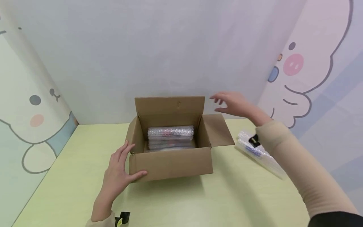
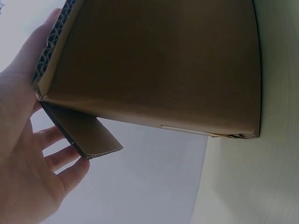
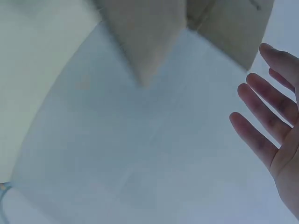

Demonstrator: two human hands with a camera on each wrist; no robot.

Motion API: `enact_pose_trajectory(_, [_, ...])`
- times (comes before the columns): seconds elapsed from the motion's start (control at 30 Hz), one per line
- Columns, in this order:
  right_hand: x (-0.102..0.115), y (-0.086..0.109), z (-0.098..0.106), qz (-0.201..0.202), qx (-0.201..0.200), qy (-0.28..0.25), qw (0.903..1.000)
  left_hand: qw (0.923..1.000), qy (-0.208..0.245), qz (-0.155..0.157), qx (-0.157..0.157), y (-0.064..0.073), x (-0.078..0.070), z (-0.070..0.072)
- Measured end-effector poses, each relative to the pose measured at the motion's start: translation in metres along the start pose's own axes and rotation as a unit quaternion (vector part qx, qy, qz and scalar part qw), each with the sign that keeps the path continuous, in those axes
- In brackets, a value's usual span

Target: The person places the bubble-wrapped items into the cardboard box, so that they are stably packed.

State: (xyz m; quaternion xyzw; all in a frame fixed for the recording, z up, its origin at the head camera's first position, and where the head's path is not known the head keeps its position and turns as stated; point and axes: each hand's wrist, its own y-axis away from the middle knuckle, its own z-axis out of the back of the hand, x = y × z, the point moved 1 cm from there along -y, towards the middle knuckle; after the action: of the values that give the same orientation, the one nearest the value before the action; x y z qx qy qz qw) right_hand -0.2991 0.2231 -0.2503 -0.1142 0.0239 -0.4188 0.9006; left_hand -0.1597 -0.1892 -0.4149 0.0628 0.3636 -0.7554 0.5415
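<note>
A cardboard box (image 1: 170, 164) stands on the table with its top flaps spread. Inside lie several bubble-wrapped bundles (image 1: 170, 138), stacked toward the back wall, with reddish print showing through the wrap. My left hand (image 1: 116, 175) grips the box at its front left corner, thumb on the front flap (image 1: 173, 162) and fingers along the left side. The left wrist view shows this hand (image 2: 28, 140) around the flap edges. My right hand (image 1: 232, 102) is in the air beyond the right flap (image 1: 218, 129), near the back flap (image 1: 170, 105), holding nothing, its fingers apart (image 3: 261, 112).
More bubble wrap (image 1: 261, 154) with a blue patch lies on the table right of the box, partly behind the right forearm. The yellow-green table (image 1: 71, 176) meets a pale wall covering (image 1: 170, 47) close behind the box. Cartoon figures are printed on both sides.
</note>
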Motion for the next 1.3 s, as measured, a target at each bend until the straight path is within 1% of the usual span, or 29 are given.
enact_pose_trajectory(0.1, [-0.02, 0.028, -0.006, -0.036, -0.008, -0.008, 0.9993, 1.0, 0.001, -0.002, -0.004, 0.001, 0.001, 0.002])
enact_pose_trajectory(0.23, [-0.041, 0.064, -0.019, -0.088, 0.007, -0.018, 0.9959, 0.9999, 0.0, -0.006, -0.011, 0.0, 0.003, 0.005])
enact_pose_trajectory(0.37, [-0.059, 0.1, -0.035, -0.15, 0.037, -0.031, 0.9875, 0.9999, -0.002, -0.007, -0.01, 0.0, 0.004, 0.005])
enact_pose_trajectory(0.43, [-0.069, 0.118, -0.045, -0.174, 0.049, -0.041, 0.9826, 1.0, -0.002, -0.004, -0.008, 0.0, 0.004, 0.005])
enact_pose_trajectory(0.57, [-0.085, 0.154, -0.063, -0.206, 0.064, -0.063, 0.9744, 1.0, -0.001, 0.001, -0.002, 0.0, 0.004, 0.005])
enact_pose_trajectory(0.73, [-0.097, 0.191, -0.087, -0.226, 0.073, -0.074, 0.9686, 1.0, 0.002, 0.007, 0.003, 0.001, 0.003, 0.006])
enact_pose_trajectory(0.83, [-0.1, 0.207, -0.101, -0.234, 0.082, -0.079, 0.9656, 0.9999, 0.005, 0.011, 0.006, 0.001, 0.002, 0.006])
enact_pose_trajectory(0.97, [-0.1, 0.22, -0.117, -0.24, 0.082, -0.084, 0.9636, 0.9998, 0.006, 0.013, 0.009, 0.001, 0.003, 0.007])
enact_pose_trajectory(1.17, [-0.093, 0.228, -0.136, -0.227, 0.067, -0.07, 0.969, 0.9999, 0.003, 0.014, 0.007, 0.001, 0.004, 0.005])
enact_pose_trajectory(1.3, [-0.091, 0.232, -0.15, -0.239, 0.076, -0.078, 0.965, 0.9999, 0.001, 0.01, 0.004, 0.001, 0.005, 0.005])
